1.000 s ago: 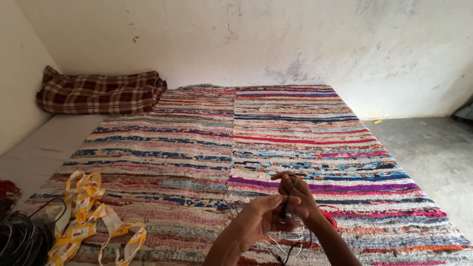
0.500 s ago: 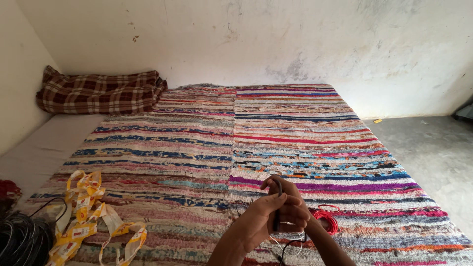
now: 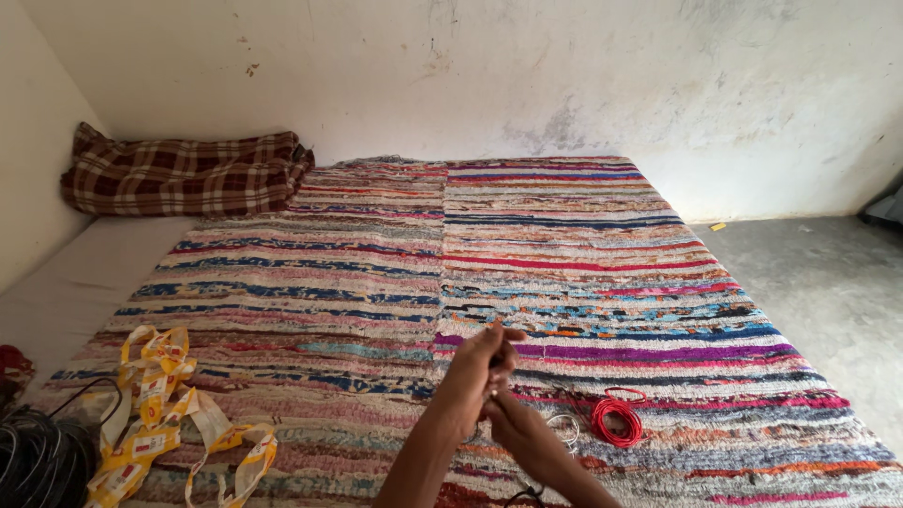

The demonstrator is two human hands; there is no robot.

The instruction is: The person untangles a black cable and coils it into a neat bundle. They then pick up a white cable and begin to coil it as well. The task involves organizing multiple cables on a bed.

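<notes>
Thin wire [image 3: 497, 331] pinched in left hand [image 3: 482, 369] fingers; right hand [image 3: 515, 425] grip unclear; striped rug [image 3: 376, 282] open beyond.

I am in a plain room of a home, sitting low on the floor. A striped rag rug [image 3: 564, 245] fills the middle of the frame, spread over a bare concrete floor [image 3: 828, 282] at the right. A folded checked blanket [image 3: 183, 174] lies at the upper left against a stained, whitewashed wall [image 3: 564, 75] across the top.
</notes>
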